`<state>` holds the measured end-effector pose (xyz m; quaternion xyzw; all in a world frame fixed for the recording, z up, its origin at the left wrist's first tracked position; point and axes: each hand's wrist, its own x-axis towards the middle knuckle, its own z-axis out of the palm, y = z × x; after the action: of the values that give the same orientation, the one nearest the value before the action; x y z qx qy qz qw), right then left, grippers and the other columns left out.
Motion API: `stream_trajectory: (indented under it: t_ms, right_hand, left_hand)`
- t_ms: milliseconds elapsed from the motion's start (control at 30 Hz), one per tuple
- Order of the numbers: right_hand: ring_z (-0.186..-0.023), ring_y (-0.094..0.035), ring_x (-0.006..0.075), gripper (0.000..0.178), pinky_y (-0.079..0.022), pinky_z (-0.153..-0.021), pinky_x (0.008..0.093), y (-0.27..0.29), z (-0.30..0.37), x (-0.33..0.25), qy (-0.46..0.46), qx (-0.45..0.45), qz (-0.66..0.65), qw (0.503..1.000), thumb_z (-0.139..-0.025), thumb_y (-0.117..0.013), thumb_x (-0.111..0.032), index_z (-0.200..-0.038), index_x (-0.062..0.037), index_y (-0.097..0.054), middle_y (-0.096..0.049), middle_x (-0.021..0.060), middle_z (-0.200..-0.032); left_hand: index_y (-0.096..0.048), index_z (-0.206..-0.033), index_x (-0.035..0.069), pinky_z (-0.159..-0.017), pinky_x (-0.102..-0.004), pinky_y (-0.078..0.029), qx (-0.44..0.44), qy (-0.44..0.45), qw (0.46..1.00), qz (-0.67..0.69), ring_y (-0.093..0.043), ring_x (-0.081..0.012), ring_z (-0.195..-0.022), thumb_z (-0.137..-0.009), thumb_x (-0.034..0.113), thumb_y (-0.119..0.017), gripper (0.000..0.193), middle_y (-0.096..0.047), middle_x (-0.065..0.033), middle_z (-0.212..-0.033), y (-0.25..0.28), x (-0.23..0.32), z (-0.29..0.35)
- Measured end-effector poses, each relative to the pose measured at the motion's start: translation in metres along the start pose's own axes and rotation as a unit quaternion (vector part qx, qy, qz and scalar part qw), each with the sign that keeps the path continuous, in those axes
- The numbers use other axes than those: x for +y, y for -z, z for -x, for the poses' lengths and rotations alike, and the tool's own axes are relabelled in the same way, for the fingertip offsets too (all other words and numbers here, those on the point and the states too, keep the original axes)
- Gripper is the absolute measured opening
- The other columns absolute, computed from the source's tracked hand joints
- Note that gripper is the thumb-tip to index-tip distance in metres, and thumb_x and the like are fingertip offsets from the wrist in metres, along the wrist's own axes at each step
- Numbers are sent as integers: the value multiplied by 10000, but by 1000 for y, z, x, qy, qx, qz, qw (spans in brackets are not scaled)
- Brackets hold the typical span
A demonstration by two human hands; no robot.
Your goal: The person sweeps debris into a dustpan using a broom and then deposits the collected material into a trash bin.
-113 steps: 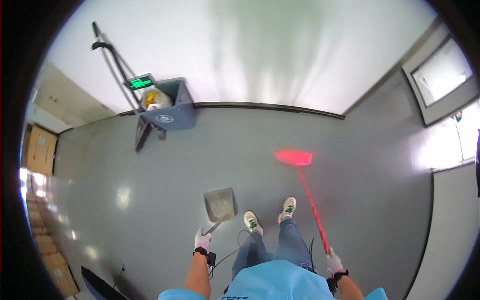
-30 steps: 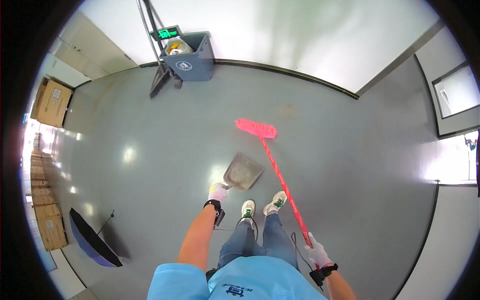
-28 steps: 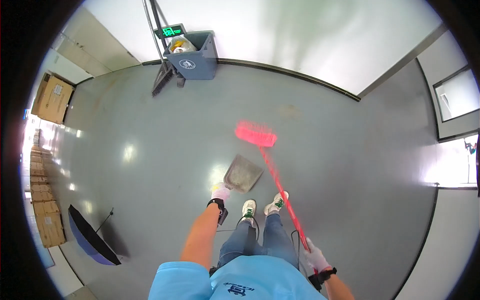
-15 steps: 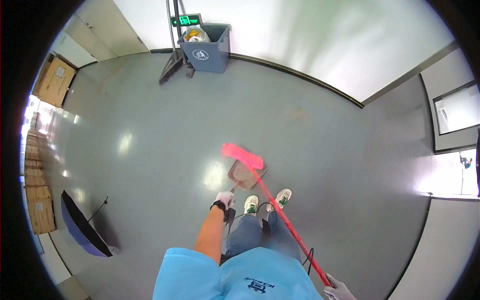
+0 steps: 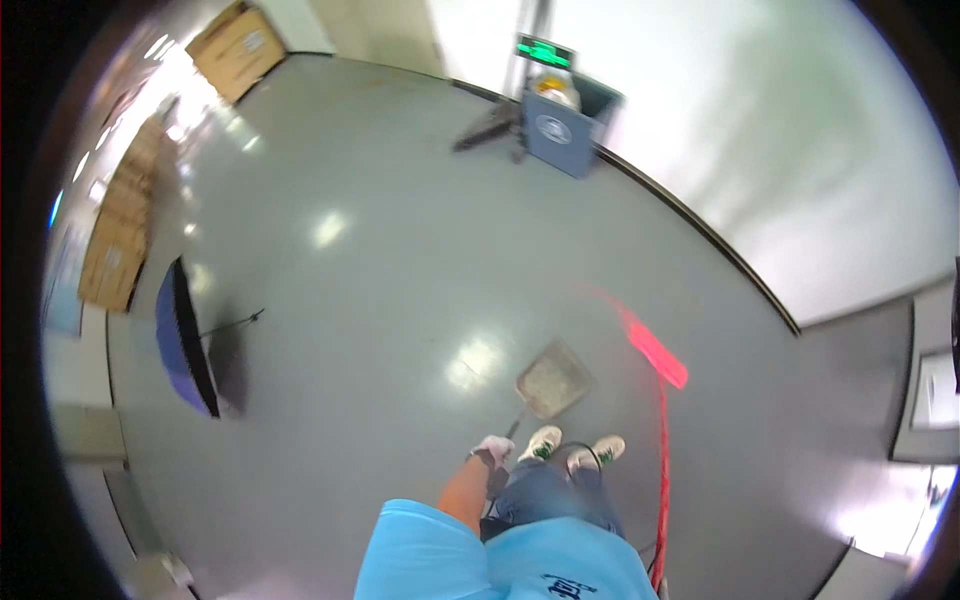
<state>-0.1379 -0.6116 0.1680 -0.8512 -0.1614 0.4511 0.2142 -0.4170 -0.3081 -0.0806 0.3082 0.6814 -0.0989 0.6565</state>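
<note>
Grey floor (image 5: 380, 300) is spreading under the dustpan (image 5: 553, 381), ahead-right of left fingers (image 5: 495, 447) curling round its handle (image 5: 515, 429), the broom (image 5: 664, 455) running fore-and-aft toward right fingers (image 5: 664, 587), their grip too hidden to tell.

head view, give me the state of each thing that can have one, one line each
Dustpan: tray facing up, handle held
Left hand: gloved, closed on the dustpan's handle
Pink broom: head blurred, apart from the dustpan, to its right
Umbrella: open, tipped on its side on the floor
Bin: upright, top open, bag inside
Green sign: lit
</note>
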Motion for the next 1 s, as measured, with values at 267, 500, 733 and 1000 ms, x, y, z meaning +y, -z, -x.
stream_trajectory:
  t_ms: [267, 500, 733, 1000]
  right_hand:
    - [-853, -533, 280, 401, -423, -719, 340, -36, -97, -51, 60, -97, 130, 985, -790, -525, -205, -1131, -4, -458, -571, 180, -929]
    - [-849, -537, 286, 379, -424, -715, 344, -49, -130, -75, 93, -151, 206, 962, -786, -525, -212, -1096, 1, -478, -572, 187, -924]
    - [-845, -540, 292, 359, -425, -712, 349, -37, -121, -57, 135, -176, 259, 940, -783, -525, -219, -1061, 7, -499, -573, 195, -919]
    - [-841, -545, 298, 340, -425, -707, 354, -34, -84, 12, 184, -196, 308, 913, -778, -525, -226, -1020, 13, -523, -574, 204, -913]
  left_hand:
    - [-528, -573, 41, -364, -291, -340, 22, 23, 989, 143, -455, -130, -419, -707, 216, -560, 223, -497, -48, -521, 4, -89, -21]
    - [-573, -682, 81, -550, -374, -431, 149, -338, 897, -241, -562, -321, -629, -573, 96, -555, 112, -577, -151, -667, -16, -71, -44]
    - [-518, -541, 71, -383, -285, -296, 58, -82, 982, 158, -394, -125, -381, -706, 199, -513, 208, -468, -37, -470, 11, -199, 20]
    - [-597, -683, 24, -398, -284, -361, 180, 47, 865, 467, -457, -133, -419, -723, 133, -601, 115, -523, -51, -536, -40, -354, 66]
